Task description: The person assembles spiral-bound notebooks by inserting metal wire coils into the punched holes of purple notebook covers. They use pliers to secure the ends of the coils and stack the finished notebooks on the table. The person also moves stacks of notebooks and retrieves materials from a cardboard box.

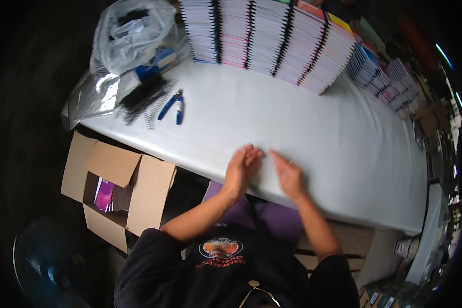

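Both hands flat on the bare white table [303, 118], left hand [241, 172] and right hand [288, 177] with fingers spread, gripping nothing; risk: a forward reach could topple the leaning spiral-bound notebook stacks [272, 41] behind.

On the white table [318, 118], tall stacks of spiral-bound notebooks [267, 36] stood along the far edge. Blue-handled pliers [172, 106] lay at the far left, just right of black wire binding coils [141, 97], with a clear plastic bag [131, 33] behind them. An open cardboard box [120, 187] sat below the table's near left edge. Both hands, left hand [241, 169] and right hand [288, 174], rested close together at the near edge.
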A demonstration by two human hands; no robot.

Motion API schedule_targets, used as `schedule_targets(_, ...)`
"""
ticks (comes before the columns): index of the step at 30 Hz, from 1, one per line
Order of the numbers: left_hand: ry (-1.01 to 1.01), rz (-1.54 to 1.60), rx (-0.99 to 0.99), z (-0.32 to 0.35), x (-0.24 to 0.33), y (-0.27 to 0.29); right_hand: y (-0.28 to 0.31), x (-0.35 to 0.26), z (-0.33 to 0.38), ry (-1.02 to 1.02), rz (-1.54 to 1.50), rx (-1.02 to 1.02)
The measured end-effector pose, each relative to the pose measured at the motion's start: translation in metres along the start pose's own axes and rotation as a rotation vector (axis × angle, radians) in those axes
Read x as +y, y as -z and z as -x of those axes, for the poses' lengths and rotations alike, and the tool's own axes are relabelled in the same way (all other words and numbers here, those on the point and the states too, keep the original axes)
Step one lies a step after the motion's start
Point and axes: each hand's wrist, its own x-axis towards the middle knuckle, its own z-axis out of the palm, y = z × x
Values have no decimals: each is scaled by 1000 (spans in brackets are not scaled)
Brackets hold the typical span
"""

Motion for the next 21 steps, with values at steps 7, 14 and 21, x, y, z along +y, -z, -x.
schedule_targets(7,228,501,89,-2,75,19,-61,-51,-29,242,225,-115)
schedule_targets(14,-573,166,-165,-66,370,-63,-80,-50,-39,25,285,-206)
schedule_targets(21,-398,-2211,438,-75,344,14,-71,-43,-33,-16,352,-198)
